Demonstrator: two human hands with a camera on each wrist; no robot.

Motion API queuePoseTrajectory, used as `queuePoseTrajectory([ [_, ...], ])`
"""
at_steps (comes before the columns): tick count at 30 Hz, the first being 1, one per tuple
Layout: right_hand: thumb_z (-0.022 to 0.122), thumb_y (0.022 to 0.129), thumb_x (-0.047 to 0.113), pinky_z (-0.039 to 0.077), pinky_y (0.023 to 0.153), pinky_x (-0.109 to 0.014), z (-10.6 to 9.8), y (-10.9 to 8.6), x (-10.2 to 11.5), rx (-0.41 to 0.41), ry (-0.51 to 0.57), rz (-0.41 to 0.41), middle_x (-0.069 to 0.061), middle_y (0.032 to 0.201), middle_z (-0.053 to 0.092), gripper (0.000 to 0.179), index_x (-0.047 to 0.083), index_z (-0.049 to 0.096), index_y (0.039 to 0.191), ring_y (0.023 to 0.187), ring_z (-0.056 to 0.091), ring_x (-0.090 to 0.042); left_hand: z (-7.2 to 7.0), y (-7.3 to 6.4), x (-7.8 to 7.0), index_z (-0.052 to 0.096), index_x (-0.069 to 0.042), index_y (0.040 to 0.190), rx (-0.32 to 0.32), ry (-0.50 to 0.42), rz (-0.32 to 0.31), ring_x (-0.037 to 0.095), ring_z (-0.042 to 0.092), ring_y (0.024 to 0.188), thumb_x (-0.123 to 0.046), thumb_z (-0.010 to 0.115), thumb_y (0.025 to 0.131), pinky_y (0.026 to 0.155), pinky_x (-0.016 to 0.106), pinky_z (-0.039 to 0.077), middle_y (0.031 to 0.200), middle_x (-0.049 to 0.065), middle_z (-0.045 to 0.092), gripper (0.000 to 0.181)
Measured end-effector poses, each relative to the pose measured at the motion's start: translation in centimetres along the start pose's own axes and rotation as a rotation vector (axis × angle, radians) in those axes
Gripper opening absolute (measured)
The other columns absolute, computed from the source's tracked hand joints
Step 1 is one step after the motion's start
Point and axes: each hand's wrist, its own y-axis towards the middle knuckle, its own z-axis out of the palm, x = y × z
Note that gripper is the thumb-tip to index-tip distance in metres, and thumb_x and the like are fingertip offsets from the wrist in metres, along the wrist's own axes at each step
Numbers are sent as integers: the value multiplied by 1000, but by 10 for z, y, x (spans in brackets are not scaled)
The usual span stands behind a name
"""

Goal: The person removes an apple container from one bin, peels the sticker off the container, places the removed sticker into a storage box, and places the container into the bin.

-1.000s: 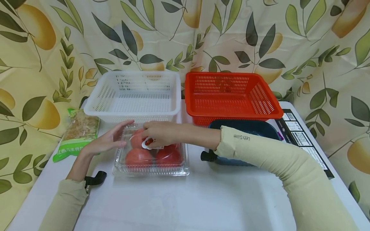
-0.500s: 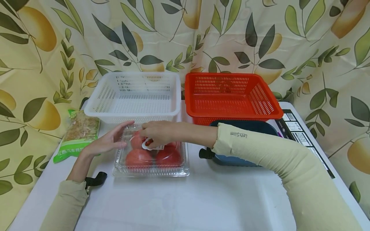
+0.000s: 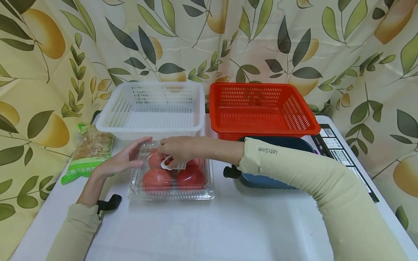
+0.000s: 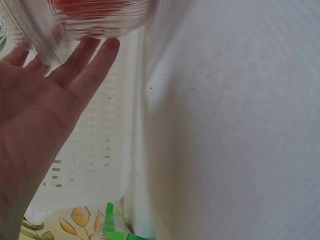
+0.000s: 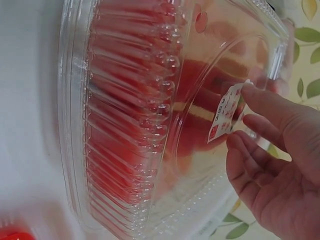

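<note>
A clear plastic clamshell box [image 3: 171,194] of tomatoes [image 3: 158,179] sits on the white table in front of the white basket. My right hand [image 3: 177,149] reaches across its lid. There, in the right wrist view, the thumb and fingers pinch the edge of a small white label [image 5: 226,114] printed in red and black. Part of this label stands away from the lid. On the box's left side, my left hand [image 3: 122,159] is spread, its straight fingertips touching the ribbed plastic wall in the left wrist view.
Behind the box stand a white basket [image 3: 150,127] and a red basket [image 3: 264,127]. A dark blue basin [image 3: 267,183] lies under the right forearm. A green-and-clear food bag [image 3: 89,152] is at the left. A black-and-white printed box [image 3: 343,156] lies at the right.
My right forearm has shifted slightly left, its fingers staying at the label. The left hand and the box keep their places.
</note>
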Motion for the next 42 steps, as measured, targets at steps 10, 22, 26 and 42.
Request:
queuePoseTrajectory([
  [10,68,90,28,47,79,-24,-1,2,0,20,22,-1,-4,110,57,34,13,59,119,95,53,-16,0,0,1,16,-14,155,0,-9,12,42,-3,149,-8,60,92,112,73,0,162,16,10,77],
  [22,69,90,28,48,81,-22,-2,2,-1,48,72,20,-2,112,57,34,14,57,119,98,53,-15,0,0,1,16,-12,155,3,-11,13,42,-4,149,-7,60,92,113,72,-2,162,17,9,77],
  [26,67,91,27,47,78,-21,-2,3,-1,54,62,4,-3,110,56,29,14,58,115,95,53,-15,0,-1,0,16,-14,155,3,-19,9,41,-4,149,-6,59,92,113,71,-2,162,16,9,77],
  [42,64,93,21,50,83,-19,-3,1,-1,66,-69,-190,1,114,55,31,23,60,123,104,51,-13,2,-1,-2,16,-15,155,3,-25,7,41,-4,149,-5,58,92,113,72,-1,163,15,8,76],
])
